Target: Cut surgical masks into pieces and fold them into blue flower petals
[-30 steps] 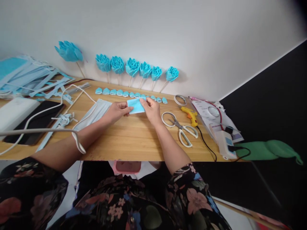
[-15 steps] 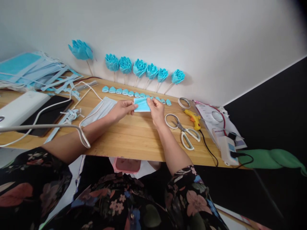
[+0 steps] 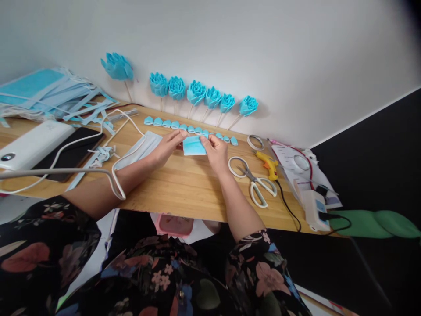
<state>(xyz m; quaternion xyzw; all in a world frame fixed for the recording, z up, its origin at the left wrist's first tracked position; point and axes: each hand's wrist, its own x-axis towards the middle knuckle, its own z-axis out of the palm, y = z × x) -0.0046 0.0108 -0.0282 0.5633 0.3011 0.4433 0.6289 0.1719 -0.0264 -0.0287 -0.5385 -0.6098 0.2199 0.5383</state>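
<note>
Both hands hold a small blue rectangle of mask fabric (image 3: 193, 146) just above the wooden table (image 3: 184, 188). My left hand (image 3: 167, 147) pinches its left edge and my right hand (image 3: 215, 151) pinches its right edge, fingers closed on it. Behind the piece runs a row of several small folded blue petals (image 3: 189, 128). Further back, several blue fabric roses on sticks (image 3: 197, 93) lean against the white wall. A pale face mask (image 3: 140, 149) lies under my left wrist.
White-handled scissors (image 3: 253, 182), a tape ring (image 3: 255, 141) and a yellow glue gun (image 3: 268, 161) lie to the right, with a white power adapter (image 3: 314, 204) at the table edge. Left are a power bank (image 3: 33, 142), a dark phone (image 3: 70, 153), white cables and a pile of masks (image 3: 42, 90).
The hands keep hold of the blue piece and shift their grip slightly along its top edge. The camera view has drifted, so everything sits a little further right in the picture.
</note>
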